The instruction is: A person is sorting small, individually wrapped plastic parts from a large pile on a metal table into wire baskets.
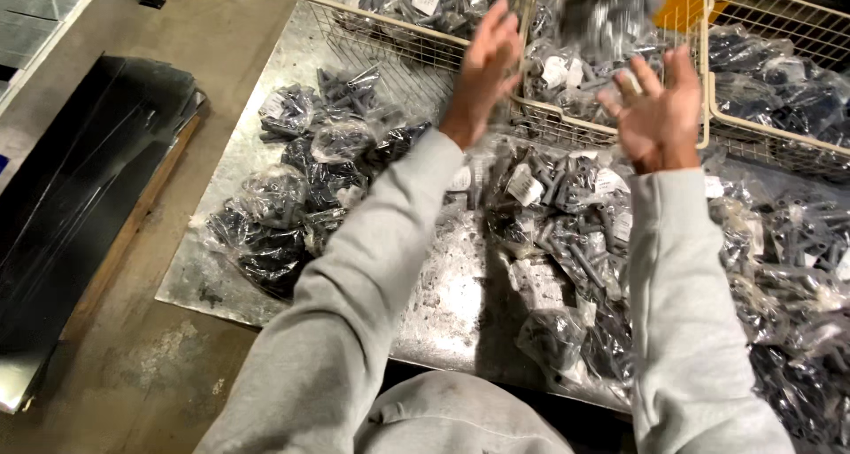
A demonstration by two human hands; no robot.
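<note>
Both sleeves reached up; left hand [485, 64] and right hand [660, 108] spread open, empty, the blurred bag [606, 7] airborne above the middle basket [567, 122].

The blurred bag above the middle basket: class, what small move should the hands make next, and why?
Probably draw both hands back. The bag is airborne above the middle basket, and the left hand and right hand are open, touching nothing.
</note>
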